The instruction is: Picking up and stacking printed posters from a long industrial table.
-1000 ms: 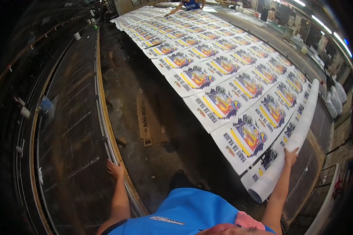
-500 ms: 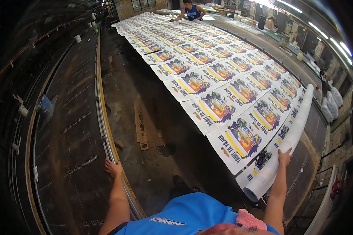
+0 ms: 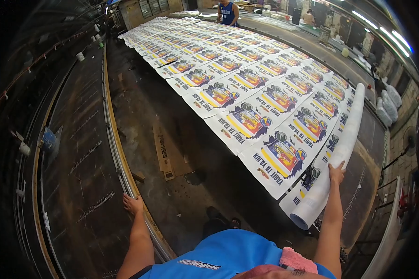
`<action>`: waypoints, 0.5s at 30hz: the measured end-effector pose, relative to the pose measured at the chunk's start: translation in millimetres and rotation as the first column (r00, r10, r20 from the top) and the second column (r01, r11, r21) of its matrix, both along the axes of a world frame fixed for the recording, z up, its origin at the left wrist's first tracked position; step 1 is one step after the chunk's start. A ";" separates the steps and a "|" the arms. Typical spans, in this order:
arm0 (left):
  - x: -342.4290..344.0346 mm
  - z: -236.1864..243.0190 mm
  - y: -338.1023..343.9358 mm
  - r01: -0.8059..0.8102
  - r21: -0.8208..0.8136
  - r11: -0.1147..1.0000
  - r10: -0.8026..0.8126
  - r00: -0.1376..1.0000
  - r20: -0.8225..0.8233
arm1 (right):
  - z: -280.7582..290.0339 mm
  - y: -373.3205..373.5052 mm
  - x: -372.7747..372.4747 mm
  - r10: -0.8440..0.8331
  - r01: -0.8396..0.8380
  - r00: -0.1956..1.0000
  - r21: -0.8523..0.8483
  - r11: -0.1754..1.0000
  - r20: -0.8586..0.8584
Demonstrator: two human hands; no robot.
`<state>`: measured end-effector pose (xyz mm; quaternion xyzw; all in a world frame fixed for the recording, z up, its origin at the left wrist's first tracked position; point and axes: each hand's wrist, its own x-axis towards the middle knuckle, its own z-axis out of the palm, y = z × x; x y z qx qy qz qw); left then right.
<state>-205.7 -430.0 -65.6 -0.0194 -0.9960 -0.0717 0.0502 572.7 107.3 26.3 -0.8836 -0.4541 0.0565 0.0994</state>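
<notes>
I saw the right hand [image 3: 336, 173] spread on the white roll [image 3: 338, 160], fingers curved along its near side and touching it, not closed around it. The left hand [image 3: 133, 204] lay loosely open on the edging [image 3: 126, 173] of the left desk [image 3: 74, 186], clutching nothing I could see.

The roll lay lengthwise over the right border of the printed sheets [image 3: 246, 79], its hollow end at the near edge of the right desk [image 3: 364, 179]. Bare surface showed right of the roll; sheets covered the desk to its left, all the way far.

Between the desks I had an aisle of open floor [image 3: 195, 209], with a cardboard strip [image 3: 163, 156] lying lengthwise in it.

I counted one roll, two hands and one person [image 3: 228, 13] in blue at the far end; the sheets were too many to count.
</notes>
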 end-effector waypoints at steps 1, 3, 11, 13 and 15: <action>-0.7 0.8 -1.3 -0.013 -0.020 1.000 0.013 1.000 0.018 | 1.0 -0.8 -2.8 0.004 -0.004 1.000 -0.005 1.000 0.004; -2.7 -0.7 0.2 -0.008 -0.030 1.000 0.008 1.000 0.006 | 5.0 -0.5 -4.7 0.000 0.000 1.000 -0.013 1.000 -0.002; -3.8 -3.0 3.6 0.007 -0.039 0.999 -0.008 1.000 -0.010 | -1.6 1.4 1.3 -0.021 0.021 0.999 0.011 1.000 0.027; -4.3 -3.5 1.4 -0.005 -0.062 0.998 0.004 1.000 -0.014 | -2.9 1.3 -0.3 -0.014 0.014 1.000 0.014 1.000 0.028; -6.9 -3.3 -0.9 -0.001 -0.054 0.999 0.000 1.000 -0.019 | -2.5 1.6 -1.8 -0.006 0.006 1.000 0.001 1.000 0.011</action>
